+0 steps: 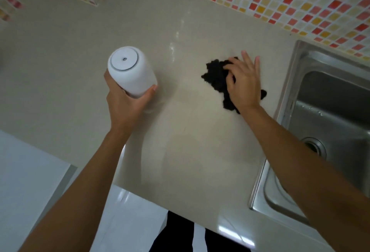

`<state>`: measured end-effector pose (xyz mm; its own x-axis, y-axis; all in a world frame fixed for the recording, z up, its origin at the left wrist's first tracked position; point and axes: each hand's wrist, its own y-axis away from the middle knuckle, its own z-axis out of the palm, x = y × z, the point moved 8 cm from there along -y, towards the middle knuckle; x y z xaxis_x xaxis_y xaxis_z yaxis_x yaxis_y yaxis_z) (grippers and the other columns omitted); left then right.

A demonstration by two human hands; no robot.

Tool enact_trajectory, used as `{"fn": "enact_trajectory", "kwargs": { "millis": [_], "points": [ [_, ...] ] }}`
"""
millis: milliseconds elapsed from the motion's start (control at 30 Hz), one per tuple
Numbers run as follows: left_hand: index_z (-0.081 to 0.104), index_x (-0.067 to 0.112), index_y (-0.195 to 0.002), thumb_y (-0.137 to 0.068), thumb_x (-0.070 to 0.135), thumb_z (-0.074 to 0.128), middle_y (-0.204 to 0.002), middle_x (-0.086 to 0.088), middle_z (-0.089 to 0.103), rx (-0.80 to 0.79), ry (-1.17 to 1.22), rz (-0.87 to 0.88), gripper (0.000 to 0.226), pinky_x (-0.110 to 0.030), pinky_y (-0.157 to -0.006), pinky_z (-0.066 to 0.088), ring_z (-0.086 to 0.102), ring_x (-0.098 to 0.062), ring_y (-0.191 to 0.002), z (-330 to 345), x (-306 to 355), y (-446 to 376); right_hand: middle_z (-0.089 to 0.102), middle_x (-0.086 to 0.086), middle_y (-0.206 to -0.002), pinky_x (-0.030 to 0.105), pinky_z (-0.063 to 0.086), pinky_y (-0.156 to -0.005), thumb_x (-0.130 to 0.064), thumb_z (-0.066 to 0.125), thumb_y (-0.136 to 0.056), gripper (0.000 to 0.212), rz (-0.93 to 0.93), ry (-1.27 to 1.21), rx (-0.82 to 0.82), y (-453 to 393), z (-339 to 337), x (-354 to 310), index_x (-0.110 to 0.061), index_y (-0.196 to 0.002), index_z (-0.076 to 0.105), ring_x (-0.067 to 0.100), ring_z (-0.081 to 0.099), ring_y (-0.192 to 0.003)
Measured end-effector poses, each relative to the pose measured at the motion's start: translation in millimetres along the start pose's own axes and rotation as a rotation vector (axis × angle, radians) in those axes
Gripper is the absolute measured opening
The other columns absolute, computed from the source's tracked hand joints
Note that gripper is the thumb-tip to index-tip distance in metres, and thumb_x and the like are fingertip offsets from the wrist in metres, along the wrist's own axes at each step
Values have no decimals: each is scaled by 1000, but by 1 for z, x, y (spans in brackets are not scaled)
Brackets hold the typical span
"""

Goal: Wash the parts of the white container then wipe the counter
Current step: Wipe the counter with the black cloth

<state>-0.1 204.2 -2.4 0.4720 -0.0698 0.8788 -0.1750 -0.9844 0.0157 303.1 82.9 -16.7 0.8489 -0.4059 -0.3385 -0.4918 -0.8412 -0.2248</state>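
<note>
While the left hand (128,101) grips one white container (131,71) at centre-left of the frame, the right hand (243,83) presses one black cloth (217,77) flat-fingered on the counter (190,141), beside one sink (330,111).

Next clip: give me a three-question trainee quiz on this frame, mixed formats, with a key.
1. True or false: the left hand holds the white container.
2. What lies under the right hand? A) yellow sponge B) black cloth C) paper towel
3. Fill in: the steel sink is set into the counter on the person's ____ side.

Key: 1 true; 2 B; 3 right.
</note>
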Motion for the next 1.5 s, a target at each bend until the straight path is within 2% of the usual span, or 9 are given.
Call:
{"fn": "enact_trajectory", "kwargs": {
  "millis": [67, 167, 333, 433, 667, 867, 1067, 1267, 1500],
  "points": [
    [23, 26, -144, -66, 46, 84, -130, 12, 56, 11, 3, 7, 101, -28, -95, 51, 57, -4, -113, -1, 1, -1, 62, 8, -128, 52, 14, -118, -11, 45, -94, 33, 67, -7, -1, -8, 5, 4, -8, -121, 65, 27, 46, -132],
    [24, 24, -144, -67, 42, 85, -129, 12, 56, 41, 32, 7, 100, -23, -92, 50, 57, -3, -111, -6, 4, -2, 38, 10, -151, 53, 15, -117, -32, 33, -99, 51, 85, 94, -125, 30, 16, -21, -8, -143, 41, 28, 30, -142],
    [23, 23, -145, -69, 41, 84, -132, 11, 54, 70, 78, 31, 99, -21, -94, 49, 55, 0, -115, -12, 9, -8, 11, -1, -161, 59, 9, -115, -50, 25, -100, 56, -254, 154, -404, 166, 27, -118, -31, -152, 18, 29, 12, -147],
    [23, 23, -145, -69, 41, 84, -133, 10, 54, 63, 78, 42, 99, -21, -94, 50, 55, 0, -115, -13, 11, -14, 20, -4, -159, 61, 13, -112, -47, 26, -100, 50, -363, 153, -402, 128, 38, -113, -38, -149, 26, 29, 22, -144],
    [22, 22, -146, -68, 40, 86, -134, 7, 54, 56, 74, 86, 102, -26, -95, 51, 56, -4, -117, -14, 15, -17, 7, 1, -162, 54, -1, -117, -46, 12, -101, 53, 172, 174, -292, -53, 56, -21, -34, -153, 10, 26, 3, -148],
    [22, 21, -146, -69, 41, 84, -136, 7, 52, 83, 96, 94, 101, -26, -97, 50, 54, -3, -119, -19, 27, -25, 17, 11, -159, 47, 12, -119, -37, 22, -101, 55, -136, 115, -346, 115, 34, -105, -18, -152, 21, 27, 15, -146],
    [21, 22, -145, -69, 41, 85, -134, 6, 53, 95, 84, 123, 101, -20, -93, 50, 55, -2, -116, -26, 38, -23, 18, 12, -159, 44, 4, -120, -30, 26, -102, 53, 115, 156, -280, -15, 39, -35, -12, -152, 21, 28, 11, -147],
    [24, 22, -146, -66, 44, 85, -131, 10, 54, 94, 93, 101, 103, -26, -93, 52, 56, 0, -114, -35, 29, -21, 33, 15, -152, 46, 14, -117, -22, 36, -97, 51, -71, 104, -262, 59, 38, -73, -6, -146, 36, 32, 27, -142],
    [24, 24, -144, -65, 44, 85, -131, 9, 55, 90, 101, 114, 102, -23, -92, 51, 56, -1, -113, -40, 34, -12, 31, 18, -153, 47, 10, -119, -10, 43, -96, 51, 20, 53, -239, 42, 43, -73, -3, -146, 34, 34, 23, -143]
  ]
}}
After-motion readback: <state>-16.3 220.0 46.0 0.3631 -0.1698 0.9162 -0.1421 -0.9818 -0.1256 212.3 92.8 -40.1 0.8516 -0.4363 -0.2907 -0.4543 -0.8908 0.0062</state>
